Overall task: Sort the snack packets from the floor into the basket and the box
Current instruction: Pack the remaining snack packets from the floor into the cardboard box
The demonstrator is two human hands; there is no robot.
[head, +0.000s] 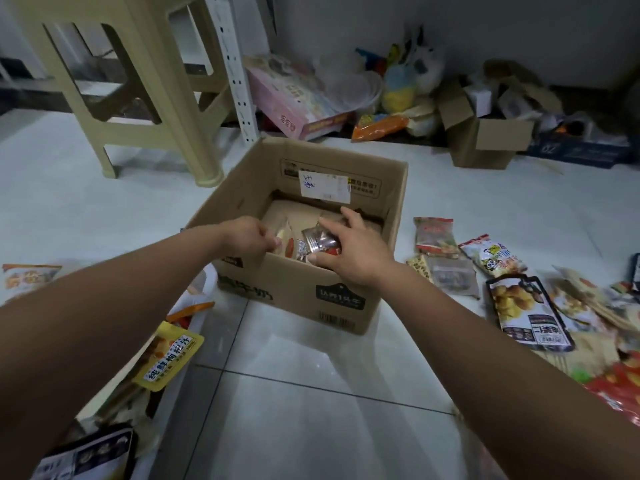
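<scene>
Both my arms reach straight out toward 12 o'clock, over the near wall of the cardboard box (pixel 298 289). My left hand (pixel 247 237) is knuckles-up, fingers curled tight, pinching the edge of a clear packet (pixel 283 233). My right hand (pixel 349 251), palm down, wraps its thumb and spread fingers round a silver packet (pixel 320 240) inside the box. More snack packets (pixel 530 313) lie on the floor at 3 o'clock. The white basket (pixel 204 287) sits at 8 o'clock.

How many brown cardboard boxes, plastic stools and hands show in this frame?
Brown cardboard boxes: 2, near box, far box
Plastic stool: 1
Hands: 2, left hand, right hand
Total: 5
</scene>
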